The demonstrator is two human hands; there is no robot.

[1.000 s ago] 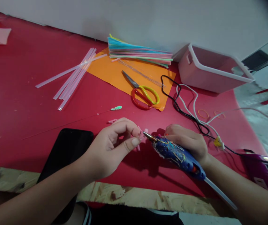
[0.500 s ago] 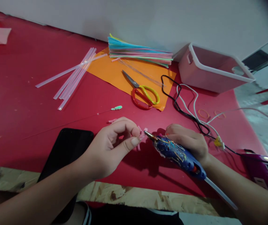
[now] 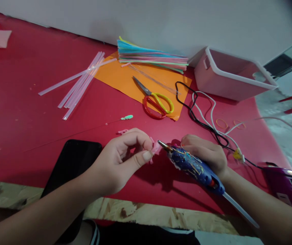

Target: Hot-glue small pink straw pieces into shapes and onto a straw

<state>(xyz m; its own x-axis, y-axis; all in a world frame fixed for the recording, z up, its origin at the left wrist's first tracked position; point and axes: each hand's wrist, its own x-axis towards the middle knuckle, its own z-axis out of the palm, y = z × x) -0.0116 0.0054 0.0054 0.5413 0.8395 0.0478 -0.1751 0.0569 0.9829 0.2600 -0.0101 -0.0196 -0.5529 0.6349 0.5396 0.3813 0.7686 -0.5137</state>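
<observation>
Between thumb and fingertips, my left hand [image 3: 126, 160] pinches a small pink fuzzy piece [image 3: 156, 147], which looks like pipe cleaner; much of it is hidden by the fingers. My right hand [image 3: 207, 153] is wrapped round a blue hot glue gun [image 3: 194, 166], whose body is crusted with dried glue strands. Its metal nozzle points left, right beside the pink piece; whether they touch I cannot tell. A clear glue stick [image 3: 241, 209] juts from the gun's rear. Just behind my left hand lies another pink bit [image 3: 122, 131].
Scissors [image 3: 152, 98] and a pipe cleaner bundle [image 3: 151, 56] lie on orange paper [image 3: 115, 76]. Glue sticks [image 3: 81, 81], a green-tipped wire [image 3: 126, 117] and a phone [image 3: 71, 163] are on the left. Cables [image 3: 199, 115] and a pink bin [image 3: 225, 78] are on the right.
The glue gun's nozzle has shifted slightly up, and the pink piece has turned a little in my left fingers. Everything else on the table stays put.
</observation>
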